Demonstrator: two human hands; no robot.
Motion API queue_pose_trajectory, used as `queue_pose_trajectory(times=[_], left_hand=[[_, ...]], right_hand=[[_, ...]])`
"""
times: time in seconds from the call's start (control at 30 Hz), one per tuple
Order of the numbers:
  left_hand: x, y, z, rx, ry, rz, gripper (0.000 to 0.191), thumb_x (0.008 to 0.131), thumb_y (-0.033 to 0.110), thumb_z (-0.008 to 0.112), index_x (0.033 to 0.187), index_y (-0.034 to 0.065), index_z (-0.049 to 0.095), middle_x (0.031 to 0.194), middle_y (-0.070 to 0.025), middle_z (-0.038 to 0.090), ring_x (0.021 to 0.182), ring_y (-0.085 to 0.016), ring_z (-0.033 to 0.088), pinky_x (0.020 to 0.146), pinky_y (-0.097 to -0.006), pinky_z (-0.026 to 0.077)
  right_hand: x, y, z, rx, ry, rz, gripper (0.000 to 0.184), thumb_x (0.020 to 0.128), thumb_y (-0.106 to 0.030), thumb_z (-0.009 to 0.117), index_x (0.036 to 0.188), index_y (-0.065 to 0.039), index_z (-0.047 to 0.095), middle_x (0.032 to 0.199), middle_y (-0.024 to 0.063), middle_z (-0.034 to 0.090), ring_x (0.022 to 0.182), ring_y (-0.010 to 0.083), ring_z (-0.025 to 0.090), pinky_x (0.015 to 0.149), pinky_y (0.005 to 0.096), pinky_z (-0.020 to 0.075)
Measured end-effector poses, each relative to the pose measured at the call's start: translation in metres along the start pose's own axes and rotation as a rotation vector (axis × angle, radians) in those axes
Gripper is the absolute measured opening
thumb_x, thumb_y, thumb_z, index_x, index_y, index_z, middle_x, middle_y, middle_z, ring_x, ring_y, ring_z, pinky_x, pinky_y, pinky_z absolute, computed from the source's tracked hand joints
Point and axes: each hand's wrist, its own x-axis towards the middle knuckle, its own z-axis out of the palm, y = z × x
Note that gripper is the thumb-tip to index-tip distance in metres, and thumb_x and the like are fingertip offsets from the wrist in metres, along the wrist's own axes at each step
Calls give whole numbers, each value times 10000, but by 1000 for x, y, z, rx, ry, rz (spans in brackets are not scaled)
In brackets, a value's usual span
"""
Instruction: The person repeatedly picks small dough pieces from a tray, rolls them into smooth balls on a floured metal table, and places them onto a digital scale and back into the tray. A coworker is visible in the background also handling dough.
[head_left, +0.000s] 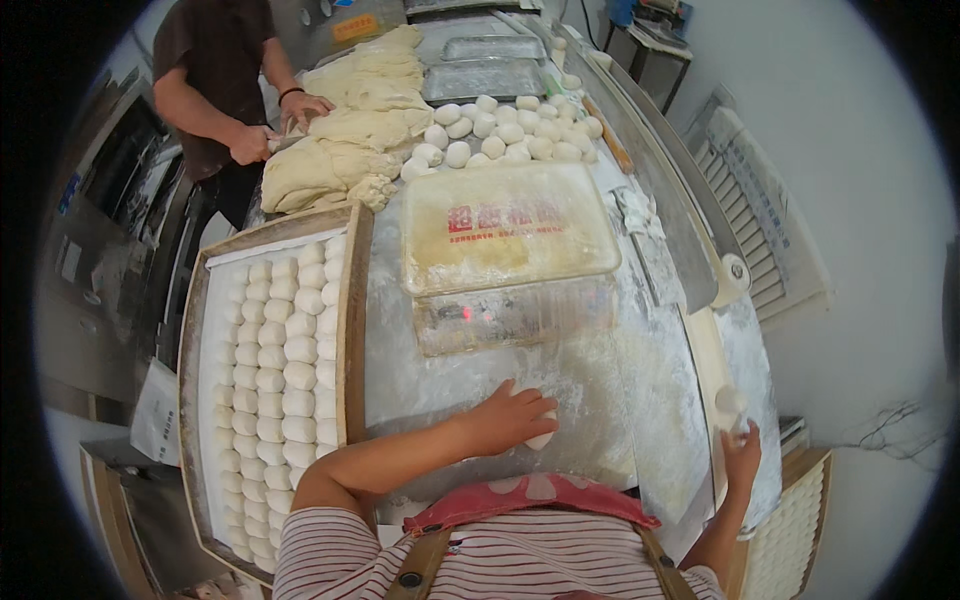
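My left hand (514, 421) is cupped over a white dough ball (540, 439) on the floured metal worktop (480, 382). Part of that ball shows beneath the fingers. At the right, my right hand (742, 452) is beside a narrow pale conveyor belt (699, 352), its thumb and fingers apart. A dough piece (730, 400) lies just beyond its fingertips on the belt, with a small gap between them. To my left, a wooden tray (352, 322) lined with white sheet holds rows of shaped dough pieces (271, 356).
A clear plastic box (517, 319) with a printed lid (510, 262) stands ahead. Behind it lie many dough balls (510, 133) and metal trays (486, 81). A co-worker's hands (251, 144) work at a large dough mass (322, 169). Another filled tray (784, 525) stands lower right.
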Motion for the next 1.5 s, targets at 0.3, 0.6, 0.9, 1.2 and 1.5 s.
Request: queue_pose_trajectory(times=[0.3,0.6,0.9,1.2,1.5], left_hand=[[-2,12,-1,-31,22,-87,456,883,231,652,1326,299,566,1440,-77,498,1249,-266,520,892,-652,459],[-22,-19,1,-18,21,-210,291,881,214,647,1168,256,661,1313,-77,536,1224,-266,516,867,-614,472],[-30,-42,-16,-9,48,-318,317,890,179,637,1200,246,646,1277,-42,552,1214,-263,528,864,-554,506],[-28,-55,-4,-18,152,-374,488,817,164,726,1284,195,587,1241,-16,574,1178,-229,552,826,-524,518],[-30,-32,-4,26,236,-362,745,690,427,854,1362,314,553,1206,-17,582,1158,-253,549,844,-599,451]], right_hand=[[39,-29,23,-335,128,-313,399,801,-336,818,992,-7,697,909,208,719,848,400,691,759,456,545],[91,-97,53,-284,143,-303,707,825,-309,772,1425,-94,467,996,223,721,947,436,693,831,495,548],[74,-172,53,45,-134,-554,452,885,-141,708,1306,-79,554,1068,196,705,984,353,698,868,422,539],[-65,-289,109,325,-858,-1166,402,900,-89,692,1300,-83,643,1200,166,669,1145,315,638,974,385,513],[-32,-210,104,304,-297,-877,351,839,-23,667,1189,-17,634,1175,187,643,1084,353,635,930,410,509]])
